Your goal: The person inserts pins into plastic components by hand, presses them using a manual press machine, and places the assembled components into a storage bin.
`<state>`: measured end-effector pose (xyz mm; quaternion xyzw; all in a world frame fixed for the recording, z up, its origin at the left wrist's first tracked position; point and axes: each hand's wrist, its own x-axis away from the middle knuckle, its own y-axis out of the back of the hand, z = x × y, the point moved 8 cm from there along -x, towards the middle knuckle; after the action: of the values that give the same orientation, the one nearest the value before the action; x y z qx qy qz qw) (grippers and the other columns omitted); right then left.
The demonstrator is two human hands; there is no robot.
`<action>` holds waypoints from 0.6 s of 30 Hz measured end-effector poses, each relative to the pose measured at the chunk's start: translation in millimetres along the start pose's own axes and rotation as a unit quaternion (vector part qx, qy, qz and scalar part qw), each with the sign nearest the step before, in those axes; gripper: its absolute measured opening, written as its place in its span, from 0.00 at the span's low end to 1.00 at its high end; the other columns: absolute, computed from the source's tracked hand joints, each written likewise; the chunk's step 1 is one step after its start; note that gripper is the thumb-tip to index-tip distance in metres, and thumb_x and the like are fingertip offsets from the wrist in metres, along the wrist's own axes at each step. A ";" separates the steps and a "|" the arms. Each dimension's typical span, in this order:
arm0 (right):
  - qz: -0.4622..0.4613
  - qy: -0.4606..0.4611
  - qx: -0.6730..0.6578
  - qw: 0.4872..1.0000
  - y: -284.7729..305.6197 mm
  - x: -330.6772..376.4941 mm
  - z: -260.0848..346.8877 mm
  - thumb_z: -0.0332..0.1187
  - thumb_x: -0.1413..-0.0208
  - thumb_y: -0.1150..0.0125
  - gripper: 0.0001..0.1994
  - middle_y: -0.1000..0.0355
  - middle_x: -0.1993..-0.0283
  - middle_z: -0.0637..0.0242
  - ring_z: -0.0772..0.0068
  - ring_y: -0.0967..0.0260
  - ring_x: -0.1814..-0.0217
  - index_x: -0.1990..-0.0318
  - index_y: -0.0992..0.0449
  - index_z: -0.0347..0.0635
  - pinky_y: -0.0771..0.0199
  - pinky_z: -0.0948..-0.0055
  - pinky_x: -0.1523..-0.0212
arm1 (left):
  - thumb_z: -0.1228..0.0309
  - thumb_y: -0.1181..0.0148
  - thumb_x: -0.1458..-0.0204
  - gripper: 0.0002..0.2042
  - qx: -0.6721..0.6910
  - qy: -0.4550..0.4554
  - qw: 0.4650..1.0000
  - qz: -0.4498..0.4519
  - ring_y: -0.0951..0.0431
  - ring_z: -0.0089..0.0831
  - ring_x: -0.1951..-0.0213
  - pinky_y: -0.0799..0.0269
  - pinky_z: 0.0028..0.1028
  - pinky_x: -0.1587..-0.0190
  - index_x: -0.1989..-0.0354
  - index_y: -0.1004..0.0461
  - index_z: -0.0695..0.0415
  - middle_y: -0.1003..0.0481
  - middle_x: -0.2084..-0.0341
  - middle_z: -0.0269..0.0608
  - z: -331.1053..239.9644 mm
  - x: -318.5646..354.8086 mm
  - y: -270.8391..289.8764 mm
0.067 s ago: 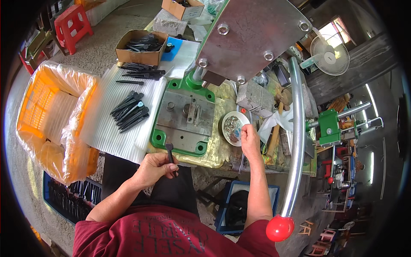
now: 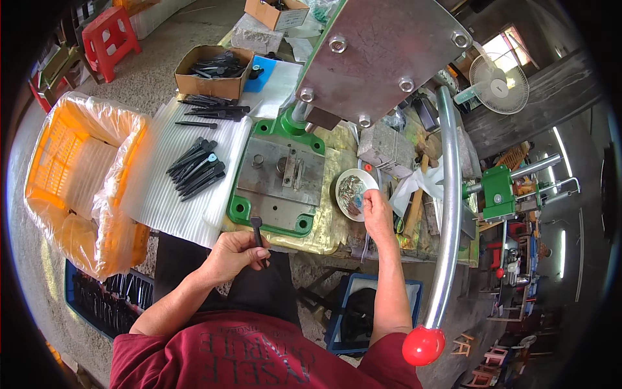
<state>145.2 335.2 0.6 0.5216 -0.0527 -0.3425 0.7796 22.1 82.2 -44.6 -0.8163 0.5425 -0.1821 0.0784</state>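
Observation:
My left hand [image 2: 234,255] is closed around a black plastic piece [image 2: 257,224] with a flat, wider head. The piece stands roughly upright in front of the near edge of a green press base [image 2: 238,209]. At the right rim of a white bowl [image 2: 341,206], my right hand [image 2: 378,211] has its fingers pinched together; what is in them, if anything, is too small to make out. Small silvery metal pieces [image 2: 352,189] lie in the bowl. On the base sits a metal fixture [image 2: 293,170] with an upright block.
Black pieces [image 2: 197,170] lie on white foam sheeting [image 2: 150,188], left of the press. An orange crate [image 2: 55,162] lined with plastic stands further left. The press's steel lever [image 2: 450,162] with a red knob [image 2: 424,345] passes right of my right arm. A cardboard box [image 2: 212,85] holds more black pieces.
My right hand has shifted very slightly left and down at the bowl's rim. My left hand and the black piece look unmoved.

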 end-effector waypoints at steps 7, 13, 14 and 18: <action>0.029 0.052 0.070 0.996 -12.9 0.0 2.2 0.25 0.57 0.51 0.03 0.34 0.74 0.57 0.54 0.36 0.69 0.72 0.35 0.37 0.39 0.60 0.69 | 0.76 0.48 0.54 0.05 -0.001 0.007 1.000 -0.003 0.28 0.22 0.77 0.30 0.18 0.75 0.70 0.32 0.65 0.29 0.79 0.40 3.4 -1.0 -0.4; 0.068 0.067 0.134 0.986 -23.8 0.9 4.9 0.26 0.57 0.52 0.03 0.34 0.74 0.60 0.58 0.36 0.68 0.73 0.35 0.40 0.42 0.61 0.69 | 0.76 0.48 0.54 0.05 0.003 0.019 1.000 -0.005 0.28 0.22 0.77 0.29 0.18 0.75 0.70 0.32 0.65 0.29 0.78 0.40 8.4 -0.5 0.1; 0.076 0.071 0.162 0.981 -24.0 0.3 8.2 0.25 0.58 0.52 0.03 0.34 0.74 0.58 0.56 0.36 0.68 0.73 0.36 0.38 0.41 0.61 0.70 | 0.76 0.48 0.54 0.05 -0.002 0.019 1.000 -0.002 0.28 0.22 0.77 0.29 0.18 0.74 0.70 0.32 0.65 0.29 0.78 0.40 7.8 -0.5 -0.6; 0.112 0.071 0.243 0.961 -32.5 -1.7 9.8 0.23 0.60 0.56 0.04 0.35 0.74 0.58 0.56 0.36 0.67 0.73 0.37 0.39 0.42 0.60 0.69 | 0.75 0.47 0.54 0.06 -0.010 0.023 1.000 0.001 0.28 0.21 0.76 0.30 0.18 0.74 0.70 0.31 0.66 0.28 0.77 0.40 8.1 0.3 -1.6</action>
<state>124.0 321.4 -22.1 0.7087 -0.1371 -0.1921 0.6649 26.7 82.0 -51.5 -0.8120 0.5469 -0.1952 0.0586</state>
